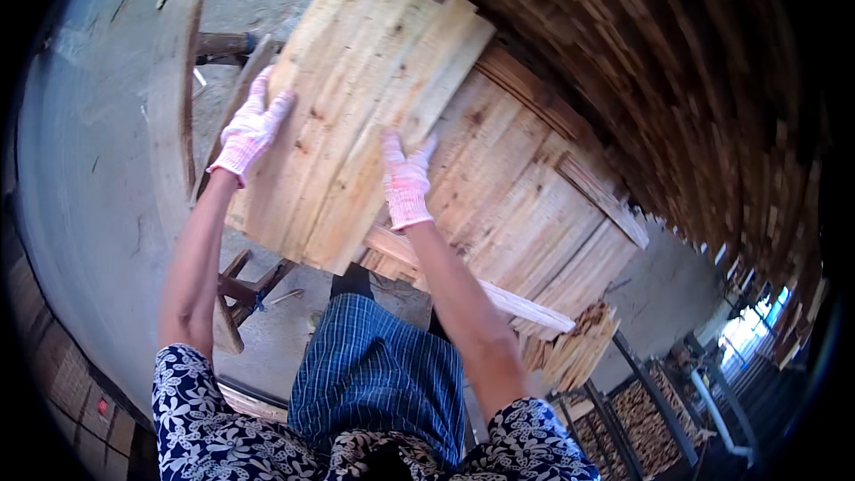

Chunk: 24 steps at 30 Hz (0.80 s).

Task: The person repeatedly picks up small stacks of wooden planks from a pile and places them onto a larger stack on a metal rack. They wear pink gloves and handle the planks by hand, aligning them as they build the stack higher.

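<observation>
A layer of pale wooden planks [347,98], lying side by side with uneven ends, slants in front of me. My left hand [254,125], in a pink and white knit glove, grips its left edge with the thumb on top. On the right edge, my right hand [408,176], gloved the same way, has its thumb over the top face; the fingertips are partly hidden by the wood. Beneath and to the right lies another stack of planks [508,178], partly covered by the held layer.
A tall pile of wood strips [659,62] rises on the right. Wooden trestle legs [240,294] stand on the concrete floor [107,169] at left. One loose batten [525,305] juts out near my right forearm, and another piece [606,200] lies on the stack.
</observation>
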### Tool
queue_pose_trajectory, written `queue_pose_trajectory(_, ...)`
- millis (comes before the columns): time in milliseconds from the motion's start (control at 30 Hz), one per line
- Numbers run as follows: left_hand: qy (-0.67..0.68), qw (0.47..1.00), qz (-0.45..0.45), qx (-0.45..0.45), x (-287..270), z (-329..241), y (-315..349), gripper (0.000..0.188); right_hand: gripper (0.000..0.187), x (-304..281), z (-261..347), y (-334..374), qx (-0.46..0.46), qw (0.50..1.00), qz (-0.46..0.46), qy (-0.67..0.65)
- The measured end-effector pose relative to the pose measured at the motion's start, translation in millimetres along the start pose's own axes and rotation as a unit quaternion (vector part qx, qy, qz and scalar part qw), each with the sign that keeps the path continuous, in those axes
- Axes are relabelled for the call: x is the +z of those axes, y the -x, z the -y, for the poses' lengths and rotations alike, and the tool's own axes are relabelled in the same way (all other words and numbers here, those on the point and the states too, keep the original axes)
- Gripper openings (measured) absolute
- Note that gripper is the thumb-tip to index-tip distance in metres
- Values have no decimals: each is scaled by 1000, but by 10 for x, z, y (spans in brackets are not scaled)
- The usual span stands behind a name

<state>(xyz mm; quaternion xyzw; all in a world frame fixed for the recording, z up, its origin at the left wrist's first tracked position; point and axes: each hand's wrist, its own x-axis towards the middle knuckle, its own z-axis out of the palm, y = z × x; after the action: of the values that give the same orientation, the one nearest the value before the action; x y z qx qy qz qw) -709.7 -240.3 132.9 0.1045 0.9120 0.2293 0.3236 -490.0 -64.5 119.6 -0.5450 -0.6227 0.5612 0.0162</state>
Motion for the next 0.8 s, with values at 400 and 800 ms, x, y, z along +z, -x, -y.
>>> queue_pose_trajectory(400,-4,999,-25,19,-222,352,-364,76,70,-1864,801,-1476,-242,730,-66,636)
queue_pose_trajectory(800,-52,937,-47,342,318,-1220,369,63,59,-1999,483,-88,-368,886,-157,233)
